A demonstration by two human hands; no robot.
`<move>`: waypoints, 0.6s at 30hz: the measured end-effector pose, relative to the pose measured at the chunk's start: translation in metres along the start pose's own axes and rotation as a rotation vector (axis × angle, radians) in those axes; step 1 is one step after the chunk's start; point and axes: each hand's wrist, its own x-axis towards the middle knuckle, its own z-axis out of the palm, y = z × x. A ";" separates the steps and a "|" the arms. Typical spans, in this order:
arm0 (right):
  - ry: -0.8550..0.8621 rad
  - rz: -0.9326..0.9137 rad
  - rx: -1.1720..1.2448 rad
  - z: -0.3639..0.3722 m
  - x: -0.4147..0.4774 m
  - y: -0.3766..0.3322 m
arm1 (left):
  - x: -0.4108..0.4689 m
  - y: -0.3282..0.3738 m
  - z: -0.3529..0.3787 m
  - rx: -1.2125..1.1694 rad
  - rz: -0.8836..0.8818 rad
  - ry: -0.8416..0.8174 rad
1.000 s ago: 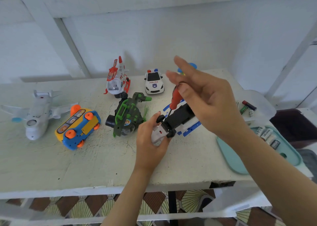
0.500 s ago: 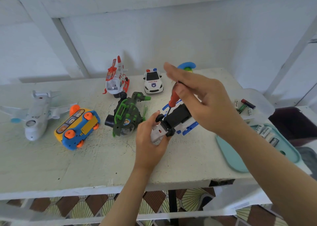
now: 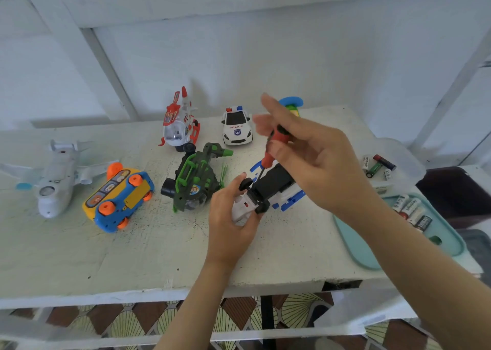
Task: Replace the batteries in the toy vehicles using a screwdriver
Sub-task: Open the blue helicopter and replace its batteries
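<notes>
Left: white plastic plane (image 3: 53,179), upturned yellow-blue bus (image 3: 119,201) on cracked painted table (image 3: 132,256).
Centre: left hand (image 3: 228,217), fingers curled round white-and-blue toy vehicle (image 3: 268,190) (black belly up), just beside a spiky green toy (image 3: 194,182).
Above: right hand (image 3: 318,163) pinches red-handled screwdriver (image 3: 276,145), tip at that belly; police car (image 3: 237,126) behind.
Right: loose batteries (image 3: 376,167); more on teal tray (image 3: 356,246).

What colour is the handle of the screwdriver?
Mostly red, with some black near the top, on the small plastic-handled screwdriver in the head view.
</notes>
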 end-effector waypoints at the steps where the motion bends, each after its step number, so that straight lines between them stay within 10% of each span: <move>1: 0.049 -0.020 -0.044 0.000 -0.001 0.001 | 0.000 0.001 0.000 -0.004 -0.001 0.000; 5: 0.205 -0.120 -0.348 -0.003 0.000 0.004 | 0.001 0.001 0.000 -0.002 -0.001 -0.003; 11: 0.033 -0.006 -0.048 -0.005 -0.001 -0.004 | 0.001 0.001 0.000 0.019 0.007 -0.005; 18: 0.042 -0.144 -0.284 -0.002 -0.001 -0.003 | 0.000 -0.001 0.001 0.028 0.021 0.008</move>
